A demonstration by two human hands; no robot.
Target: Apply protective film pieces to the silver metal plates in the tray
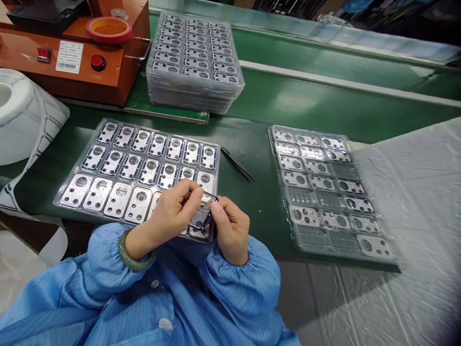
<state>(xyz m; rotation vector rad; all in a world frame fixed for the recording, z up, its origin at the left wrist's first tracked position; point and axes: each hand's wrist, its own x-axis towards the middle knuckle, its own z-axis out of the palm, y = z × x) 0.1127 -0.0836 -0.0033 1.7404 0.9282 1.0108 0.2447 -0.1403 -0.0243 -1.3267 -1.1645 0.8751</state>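
A small metal plate with a dark blue edge is held between both hands above the near right corner of a clear tray. My left hand pinches its upper left side, thumb against the bent forefinger. My right hand grips the upper right edge with thumb and fingers. Rows of silver plates fill the visible part of the tray; those in the far rows mostly have blue edges, while the near row looks plain silver. The hands hide some of the near row.
Black tweezers lie right of the tray. Further right is another tray stack, partly under translucent sheeting. Tall stacked trays, an orange machine with a tape roll, and a white roll stand behind and left.
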